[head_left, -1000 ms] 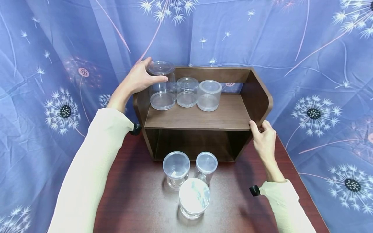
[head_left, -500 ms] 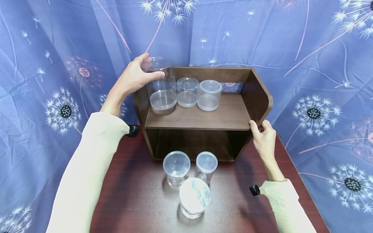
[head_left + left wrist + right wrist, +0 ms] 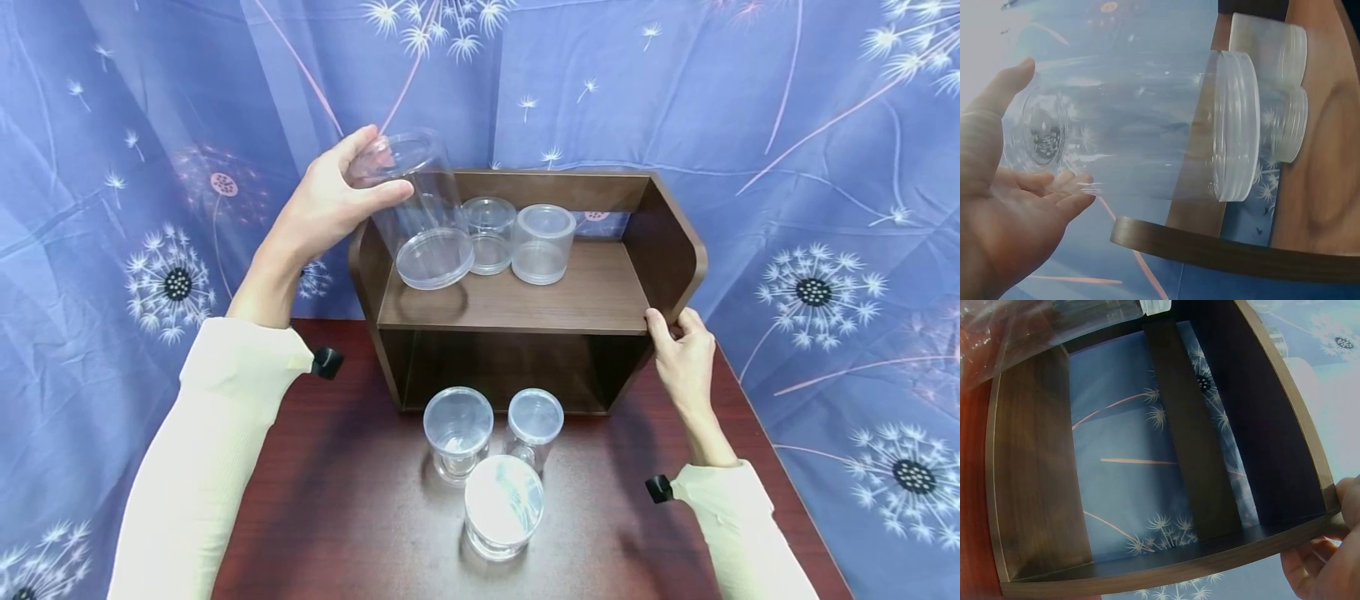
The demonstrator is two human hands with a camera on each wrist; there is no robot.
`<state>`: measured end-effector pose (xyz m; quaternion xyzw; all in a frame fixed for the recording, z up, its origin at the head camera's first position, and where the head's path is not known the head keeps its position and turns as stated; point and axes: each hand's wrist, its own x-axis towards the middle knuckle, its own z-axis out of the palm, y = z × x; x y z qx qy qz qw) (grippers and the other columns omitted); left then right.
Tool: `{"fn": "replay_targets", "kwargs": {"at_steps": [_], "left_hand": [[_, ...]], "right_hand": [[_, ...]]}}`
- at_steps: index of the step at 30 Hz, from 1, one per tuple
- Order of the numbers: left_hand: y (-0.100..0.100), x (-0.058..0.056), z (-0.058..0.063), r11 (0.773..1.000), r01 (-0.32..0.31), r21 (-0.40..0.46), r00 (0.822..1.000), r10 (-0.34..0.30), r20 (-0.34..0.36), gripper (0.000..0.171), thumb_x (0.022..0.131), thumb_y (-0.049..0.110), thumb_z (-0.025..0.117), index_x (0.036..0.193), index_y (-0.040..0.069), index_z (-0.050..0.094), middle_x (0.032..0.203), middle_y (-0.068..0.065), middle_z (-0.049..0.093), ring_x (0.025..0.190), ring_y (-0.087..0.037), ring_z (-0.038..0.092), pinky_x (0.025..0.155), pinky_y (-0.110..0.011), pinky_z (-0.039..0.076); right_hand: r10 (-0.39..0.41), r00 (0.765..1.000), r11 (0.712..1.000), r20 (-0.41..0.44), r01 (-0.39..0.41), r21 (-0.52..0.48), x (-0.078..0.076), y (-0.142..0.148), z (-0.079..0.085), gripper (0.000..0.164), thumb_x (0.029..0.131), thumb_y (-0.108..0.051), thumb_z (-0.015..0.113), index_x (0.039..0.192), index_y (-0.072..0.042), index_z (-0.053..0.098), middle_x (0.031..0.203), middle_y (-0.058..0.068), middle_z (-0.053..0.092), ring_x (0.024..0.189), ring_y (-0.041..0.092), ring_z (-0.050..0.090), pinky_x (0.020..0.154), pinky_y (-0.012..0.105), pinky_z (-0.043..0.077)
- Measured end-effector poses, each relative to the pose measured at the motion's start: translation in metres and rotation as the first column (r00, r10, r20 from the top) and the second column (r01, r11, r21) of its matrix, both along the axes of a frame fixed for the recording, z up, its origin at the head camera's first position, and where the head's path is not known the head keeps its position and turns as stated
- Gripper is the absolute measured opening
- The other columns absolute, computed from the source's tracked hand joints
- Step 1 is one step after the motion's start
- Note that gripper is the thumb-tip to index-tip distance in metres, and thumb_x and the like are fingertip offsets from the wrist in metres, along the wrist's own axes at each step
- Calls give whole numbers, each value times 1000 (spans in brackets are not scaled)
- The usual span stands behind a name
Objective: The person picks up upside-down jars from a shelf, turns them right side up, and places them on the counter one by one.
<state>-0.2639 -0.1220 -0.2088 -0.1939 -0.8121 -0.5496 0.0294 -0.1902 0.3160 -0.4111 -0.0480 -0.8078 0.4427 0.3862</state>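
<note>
Tall jar (image 3: 429,212) glossy, plastic-looking; shelf (image 3: 525,305) smooth wood-grain; tabletop (image 3: 345,492) polished wood-look; curtain (image 3: 630,125) creased cloth

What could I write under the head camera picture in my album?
Left hand holds a tall clear jar tilted over a brown shelf; right hand grips the shelf.
</note>
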Motion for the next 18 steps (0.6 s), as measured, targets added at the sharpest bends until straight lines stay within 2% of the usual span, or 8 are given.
{"fn": "replay_targets", "kwargs": {"at_steps": [6, 13, 18], "left_hand": [[-3, 19, -6, 998, 35, 60, 999, -34, -18, 91, 91, 28, 79, 164, 16, 27, 156, -5, 50, 136, -18, 54, 111, -30, 42], [3, 41, -17, 982, 132, 136, 990, -125, -60, 88, 89, 17, 78, 162, 8, 30, 160, -7, 45, 140, -19, 50, 106, -24, 45], [8, 54, -28, 965, 179, 194, 984, -178, -21, 85, 90, 8, 74, 162, 6, 28, 159, -8, 45, 141, -20, 48, 101, -22, 49]], "right_hand": [[4, 1000, 1000, -2, -4, 0, 1, 0, 0, 25, 97, -12, 71, 86, 10, 67, 85, -12, 55, 73, 1, 49, 68, 17, 38], [-4, 1000, 1000, 3, 4, 7, 0, 1, -1, 26, 97, -12, 71, 85, 10, 66, 85, -7, 55, 73, 2, 49, 69, 17, 37], [0, 1000, 1000, 3, 0, 1, -1, 0, -1, 25, 97, -13, 71, 87, 9, 68, 86, -8, 56, 73, 0, 50, 69, 16, 38]]}}
